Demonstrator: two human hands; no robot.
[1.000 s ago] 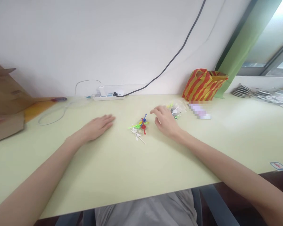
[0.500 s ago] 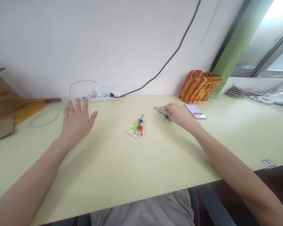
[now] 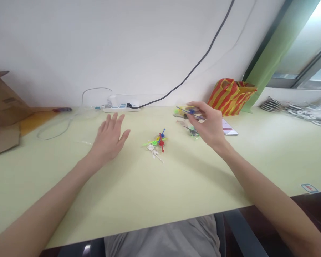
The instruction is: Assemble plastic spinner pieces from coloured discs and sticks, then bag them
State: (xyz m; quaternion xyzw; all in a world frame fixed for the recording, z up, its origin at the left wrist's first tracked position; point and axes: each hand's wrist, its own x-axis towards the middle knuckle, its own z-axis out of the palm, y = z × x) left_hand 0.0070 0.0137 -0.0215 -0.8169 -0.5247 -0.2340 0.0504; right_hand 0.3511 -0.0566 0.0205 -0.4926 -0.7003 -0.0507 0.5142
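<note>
Pinched in the fingers of my right hand (image 3: 207,123) is a blue arrow spinner (image 3: 192,111), with a yellow-green one beside it, perhaps in clear plastic; the grip hides part of them. Just below that hand, a dark and green spinner cluster (image 3: 193,132) lies on the table. Several arrow spinners in blue, yellow, green, red and white form a pile (image 3: 157,142) at mid-table. My left hand (image 3: 109,135), palm down with fingers spread, is left of this pile and holds nothing.
A power strip (image 3: 121,108) with a black cable lies against the wall. At the right are a phone (image 3: 229,127) and a red-and-yellow striped bag (image 3: 231,98). Cardboard (image 3: 5,103) stands far left, near a thin white cable (image 3: 55,138). Striped discs (image 3: 271,104) lie far right.
My right hand has risen from the table with the blue spinner in its fingers. My left hand has moved right, closer to the mid-table pile.
</note>
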